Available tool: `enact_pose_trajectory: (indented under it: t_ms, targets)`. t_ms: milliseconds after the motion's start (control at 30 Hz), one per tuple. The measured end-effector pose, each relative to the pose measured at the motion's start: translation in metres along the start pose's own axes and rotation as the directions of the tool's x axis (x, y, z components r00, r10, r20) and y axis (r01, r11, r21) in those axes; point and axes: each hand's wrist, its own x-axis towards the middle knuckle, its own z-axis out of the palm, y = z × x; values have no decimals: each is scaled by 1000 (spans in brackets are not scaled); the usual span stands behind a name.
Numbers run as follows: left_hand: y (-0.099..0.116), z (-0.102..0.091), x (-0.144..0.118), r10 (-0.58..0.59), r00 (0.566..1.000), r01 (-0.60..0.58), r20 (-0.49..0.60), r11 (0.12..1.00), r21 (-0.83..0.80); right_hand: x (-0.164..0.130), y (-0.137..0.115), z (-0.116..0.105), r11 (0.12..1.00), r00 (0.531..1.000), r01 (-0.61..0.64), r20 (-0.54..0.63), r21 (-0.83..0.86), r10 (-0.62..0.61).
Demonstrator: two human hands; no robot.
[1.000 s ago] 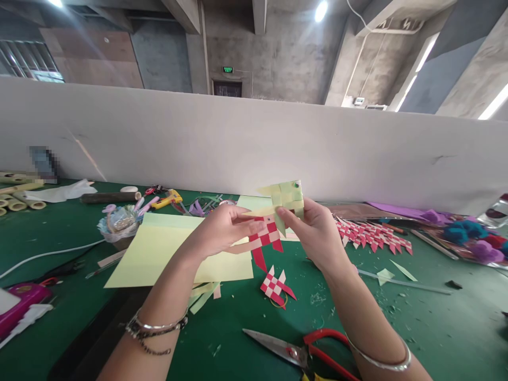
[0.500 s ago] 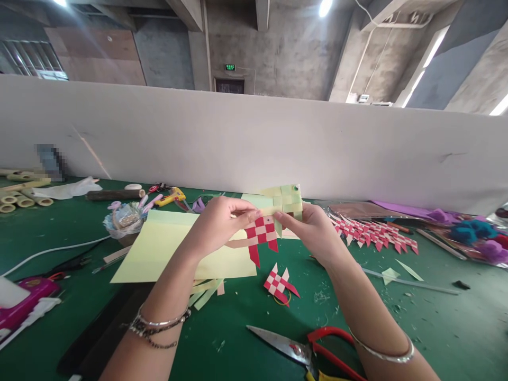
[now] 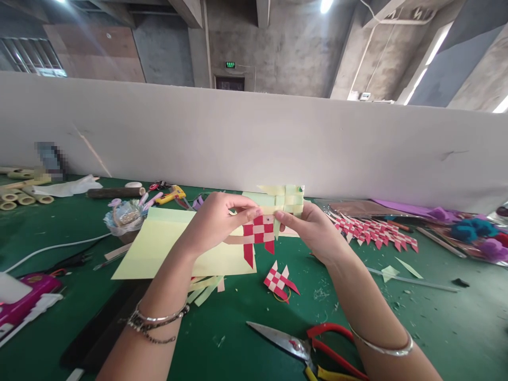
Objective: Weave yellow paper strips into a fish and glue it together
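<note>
A pale green woven paper fish (image 3: 291, 200) with a small dark eye is gripped by my right hand (image 3: 317, 227), its thumb in front and fingers behind. My left hand (image 3: 214, 222) is closed in a pinch at the top of a red-and-white woven paper fish (image 3: 257, 231), which hangs just below the green one. A pale strip runs from the red-and-white fish under my left hand. Whether the left fingertips also grip a green strip, I cannot tell. Another red-and-white paper fish (image 3: 280, 282) with a gold ring lies on the table below.
Scissors (image 3: 293, 345) with red handles lie in front, blades pointing left. Yellow paper sheets (image 3: 159, 248) are under my left arm, cut strips (image 3: 204, 288) nearby. A row of red-and-white fish (image 3: 373, 231) lies to the right. A magenta device (image 3: 32, 301) stands at left.
The red-and-white fish in my hands has shifted slightly left and its tails have swung left. The green fish has moved a little to the right. Both hands keep their hold.
</note>
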Motion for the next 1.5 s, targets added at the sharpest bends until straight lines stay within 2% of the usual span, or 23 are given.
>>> enact_pose_trajectory:
  t_ms: [233, 400, 567, 800, 1067, 1233, 1300, 1367, 1500]
  targets:
    - [-3, -1, 0, 23, 999, -21, -26, 997, 77, 0, 1, -1, 998, 1000, 24, -11, -56, -24]
    - [-4, 0, -1, 8, 999, -5, -44, 997, 83, 0, -5, -2, 990, 998, -14, -67, -142, 4]
    - [-5, 0, 0, -5, 999, 9, -48, 996, 91, 0, -4, -3, 990, 994, 54, -83, -127, -65]
    - [-9, 0, 3, -72, 997, 70, 38, 997, 41, 0, -2, -4, 985, 992, 58, -97, -163, -74]
    - [-11, 7, 6, -43, 995, 43, 85, 999, 2, -1, -3, -2, 945, 993, 63, -72, -322, -91]
    - [-14, 9, 7, -45, 999, 46, -10, 998, 50, -1, -8, -7, 896, 991, 61, -82, -441, -109]
    - [-14, 8, 7, -59, 997, 61, -48, 997, 38, 0, -8, -10, 893, 987, 54, -110, -448, -115]
    - [-15, 8, 7, -71, 995, 71, -70, 997, 4, 1, -7, -13, 891, 973, 36, -187, -452, -135]
    - [-20, 7, 9, -88, 990, 77, -110, 992, -99, 2, -3, -17, 879, 916, 19, -344, -477, -207]
